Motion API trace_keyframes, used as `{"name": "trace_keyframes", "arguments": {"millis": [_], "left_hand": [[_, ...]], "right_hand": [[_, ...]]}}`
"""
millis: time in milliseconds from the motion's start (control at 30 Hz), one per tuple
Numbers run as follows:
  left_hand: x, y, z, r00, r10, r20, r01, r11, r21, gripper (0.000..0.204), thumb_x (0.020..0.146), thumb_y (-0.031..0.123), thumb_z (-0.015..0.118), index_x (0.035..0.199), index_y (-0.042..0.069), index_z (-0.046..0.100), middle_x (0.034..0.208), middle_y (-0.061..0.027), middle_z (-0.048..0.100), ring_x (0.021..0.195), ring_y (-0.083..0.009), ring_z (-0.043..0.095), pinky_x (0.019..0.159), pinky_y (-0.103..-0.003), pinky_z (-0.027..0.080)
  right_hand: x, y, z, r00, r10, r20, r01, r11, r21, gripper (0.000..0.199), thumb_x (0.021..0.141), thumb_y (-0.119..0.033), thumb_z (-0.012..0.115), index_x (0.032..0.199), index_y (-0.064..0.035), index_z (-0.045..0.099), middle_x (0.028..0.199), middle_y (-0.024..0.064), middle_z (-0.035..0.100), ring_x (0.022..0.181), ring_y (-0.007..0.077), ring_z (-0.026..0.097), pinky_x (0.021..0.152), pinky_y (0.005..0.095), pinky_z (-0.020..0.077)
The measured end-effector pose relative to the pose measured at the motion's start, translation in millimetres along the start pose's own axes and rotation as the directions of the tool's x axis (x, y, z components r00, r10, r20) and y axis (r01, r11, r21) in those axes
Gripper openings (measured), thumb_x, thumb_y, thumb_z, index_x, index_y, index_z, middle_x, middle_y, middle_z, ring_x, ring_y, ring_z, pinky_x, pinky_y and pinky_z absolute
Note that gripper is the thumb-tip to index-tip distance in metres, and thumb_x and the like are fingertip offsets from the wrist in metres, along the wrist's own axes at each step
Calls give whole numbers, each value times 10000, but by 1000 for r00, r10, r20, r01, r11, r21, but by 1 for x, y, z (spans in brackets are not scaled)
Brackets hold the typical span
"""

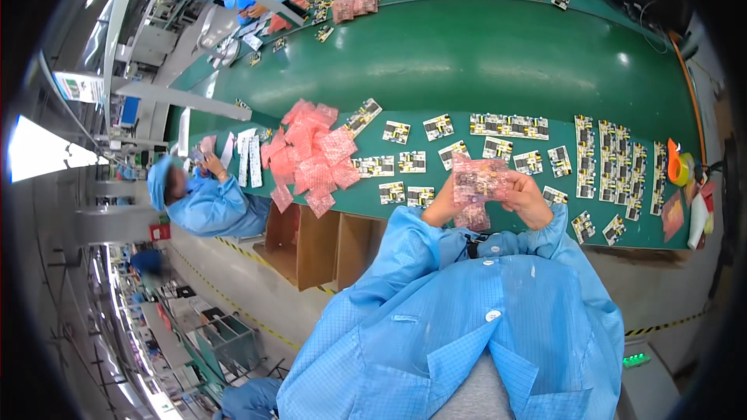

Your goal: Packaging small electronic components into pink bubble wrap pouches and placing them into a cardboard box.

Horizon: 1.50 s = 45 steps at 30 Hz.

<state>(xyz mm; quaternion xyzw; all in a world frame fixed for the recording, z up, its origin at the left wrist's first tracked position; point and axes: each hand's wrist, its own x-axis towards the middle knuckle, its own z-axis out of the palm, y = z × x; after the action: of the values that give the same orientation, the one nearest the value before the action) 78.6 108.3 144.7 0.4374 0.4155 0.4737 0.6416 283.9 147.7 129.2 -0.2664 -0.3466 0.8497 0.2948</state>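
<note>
Glossy green workbench [545, 54] bearing rectangular black-yellow-white circuit boards [397, 132]; brown cardboard box [317, 249] by its edge. Worker's left hand [443, 204], right hand [531, 201] pinch translucent pink bubble-wrap pouch [478, 180].

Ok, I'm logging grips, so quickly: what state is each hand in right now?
Left hand: holding the pink bubble pouch at its left side, partly hidden behind it.
Right hand: closed on the pouch's right edge.
</note>
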Motion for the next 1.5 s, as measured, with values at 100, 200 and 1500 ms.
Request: {"name": "trace_keyframes", "arguments": {"millis": [100, 200, 1500], "left_hand": [[-1, -24, -23, 1000, -11, -4, 11, 996, -84, 616, 822, 64, 737, 1363, 47, 442, 1293, -101, 575, 1165, -198, 564, 1001, -341, 468], [-8, -23, -30, 996, -14, -90, -19, 935, -354, 479, 1010, 246, 453, 1407, -16, 399, 1350, -154, 540, 1166, -259, 584, 992, -412, 495], [-93, -191, -58, 744, -225, -629, 387, 913, 131, 382, 852, 169, 669, 1159, -24, 548, 1057, -134, 641, 865, -202, 655, 755, -323, 529]], "right_hand": [[8, -2, 20, 997, 37, -68, -41, 998, -49, 354, 868, -119, 690, 1199, -31, 600, 905, -30, 667, 610, 9, 467, 515, 195, 353], [28, 14, 12, 995, 41, -95, -46, 997, -54, 272, 893, -110, 666, 1149, -41, 608, 949, -12, 682, 648, 12, 490, 520, 195, 350], [98, 186, -119, 945, -30, -326, -159, 828, -538, 333, 846, -215, 713, 1099, 0, 693, 902, 62, 738, 728, 149, 656, 654, 271, 505]]}}
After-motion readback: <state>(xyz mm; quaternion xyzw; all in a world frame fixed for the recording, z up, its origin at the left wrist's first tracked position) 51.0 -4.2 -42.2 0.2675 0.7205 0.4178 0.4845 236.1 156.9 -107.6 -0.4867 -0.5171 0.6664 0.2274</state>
